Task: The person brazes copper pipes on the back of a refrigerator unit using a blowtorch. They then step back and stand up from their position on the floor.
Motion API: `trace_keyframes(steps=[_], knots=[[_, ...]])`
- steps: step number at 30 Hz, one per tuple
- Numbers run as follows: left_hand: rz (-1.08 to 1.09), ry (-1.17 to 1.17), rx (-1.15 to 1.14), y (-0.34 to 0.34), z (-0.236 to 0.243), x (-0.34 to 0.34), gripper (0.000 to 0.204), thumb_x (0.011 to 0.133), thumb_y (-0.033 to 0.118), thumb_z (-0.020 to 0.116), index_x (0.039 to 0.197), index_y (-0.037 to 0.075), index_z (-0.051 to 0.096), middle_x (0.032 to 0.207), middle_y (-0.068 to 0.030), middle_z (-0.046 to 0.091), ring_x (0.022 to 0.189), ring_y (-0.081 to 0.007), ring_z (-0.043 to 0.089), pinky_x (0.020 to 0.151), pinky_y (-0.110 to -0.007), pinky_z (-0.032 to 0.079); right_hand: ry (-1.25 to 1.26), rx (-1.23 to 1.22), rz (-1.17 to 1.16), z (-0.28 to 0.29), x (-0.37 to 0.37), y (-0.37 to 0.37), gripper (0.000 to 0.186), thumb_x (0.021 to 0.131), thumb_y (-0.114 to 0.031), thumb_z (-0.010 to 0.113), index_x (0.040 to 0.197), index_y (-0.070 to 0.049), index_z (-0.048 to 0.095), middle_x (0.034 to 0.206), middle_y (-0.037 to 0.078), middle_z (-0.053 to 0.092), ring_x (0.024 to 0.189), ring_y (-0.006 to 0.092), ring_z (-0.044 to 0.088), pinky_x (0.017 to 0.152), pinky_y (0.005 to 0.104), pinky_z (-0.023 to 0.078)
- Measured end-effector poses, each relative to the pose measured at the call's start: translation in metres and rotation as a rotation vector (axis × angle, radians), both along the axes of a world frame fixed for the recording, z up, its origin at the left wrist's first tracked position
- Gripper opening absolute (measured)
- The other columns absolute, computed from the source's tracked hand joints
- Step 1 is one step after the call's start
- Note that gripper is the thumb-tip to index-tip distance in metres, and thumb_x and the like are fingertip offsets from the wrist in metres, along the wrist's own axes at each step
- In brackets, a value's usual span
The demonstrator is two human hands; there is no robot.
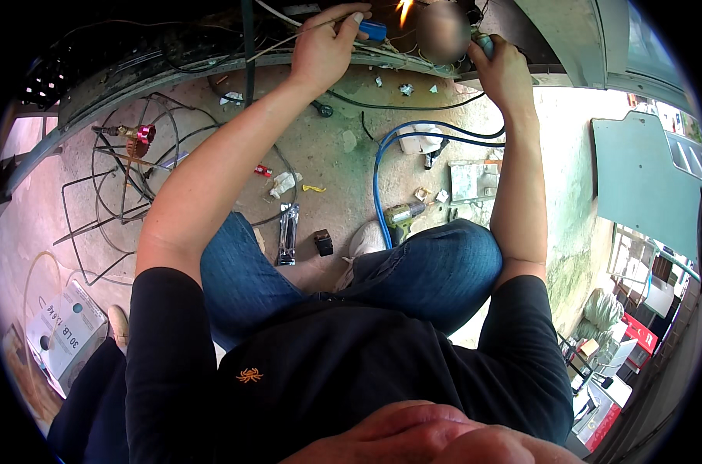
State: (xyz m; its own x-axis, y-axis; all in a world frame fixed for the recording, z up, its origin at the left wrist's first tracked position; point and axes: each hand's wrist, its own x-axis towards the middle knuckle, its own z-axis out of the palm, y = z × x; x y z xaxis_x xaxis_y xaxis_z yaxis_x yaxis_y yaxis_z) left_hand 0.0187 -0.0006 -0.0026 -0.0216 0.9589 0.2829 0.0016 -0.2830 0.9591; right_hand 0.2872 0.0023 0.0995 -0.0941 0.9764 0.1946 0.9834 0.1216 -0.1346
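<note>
Both of my arms reach forward into a dark open housing at the far edge. My left hand (324,52) is closed, with a thin pale rod (272,49) running through its fingers. Beside its thumb lies a short blue cylinder (374,30); whether the hand touches it I cannot tell. A small orange flame (404,11) burns between my two hands, near a blurred round patch. My right hand (507,77) is wrapped around a pale green-grey piece (485,44), mostly covered by the fingers, so its kind is unclear.
A blue hose (379,182) loops over the concrete near a green cordless drill (401,216). Black tubing and a red-rimmed gauge (145,134) lie left. Another person's dark-clothed leg (95,402) is beside a white box (64,332). A grey-green panel (645,182) stands right.
</note>
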Motion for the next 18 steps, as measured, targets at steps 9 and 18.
trace_keyframes(steps=[9,18], knots=[[-0.036,0.038,0.001,-0.010,-0.005,0.007,0.027,0.106,0.019,0.054,0.126,0.008,0.069,0.116,-0.0028,0.074,0.091,-0.0110,0.071,0.070,-0.025,0.055,0.019,0.082,-0.016,0.027,0.002,-0.023,0.046,0.095,-0.045,0.064,0.103,0.000,0.069,0.092,0.026,0.071,0.092,0.0471,0.067,0.079,0.0528,0.052],[0.015,0.044,0.001,-0.007,-0.010,-0.005,0.027,0.106,0.017,0.054,0.126,0.008,0.069,0.116,-0.0025,0.074,0.092,-0.0104,0.071,0.071,-0.024,0.053,0.641,-0.113,-0.314,0.014,0.046,-0.091,0.038,0.098,-0.037,0.066,0.095,0.001,0.068,0.067,0.006,0.060,0.055,0.0155,0.054,0.053,0.0320,0.043]])
